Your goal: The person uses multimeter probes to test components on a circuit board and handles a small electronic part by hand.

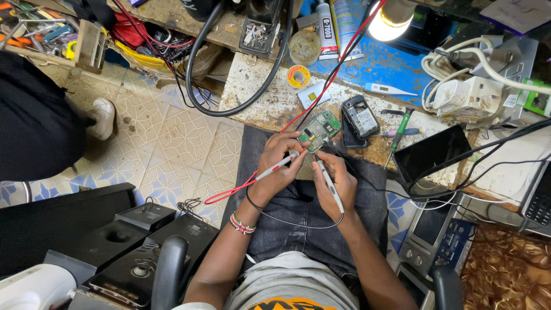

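A small green circuit board (320, 130) sits at the near edge of the workbench (258, 97), just above my lap. My left hand (276, 166) grips a white test probe with a red lead (276, 165), its tip at the board's lower left. Over on the other side, my right hand (336, 182) holds a second white probe with a black lead (328, 182), tip pointing up at the board's lower edge. Beside the board lies an opened black phone body (360, 116).
A green-handled screwdriver (400, 130), a dark tablet (433, 152), a solder spool (298, 76), glue tubes (328, 26), a lit lamp (389, 23) and thick black cable (198, 86) crowd the bench. Black speakers (138, 241) stand lower left. Another person's shoe (103, 117) rests on the tiled floor.
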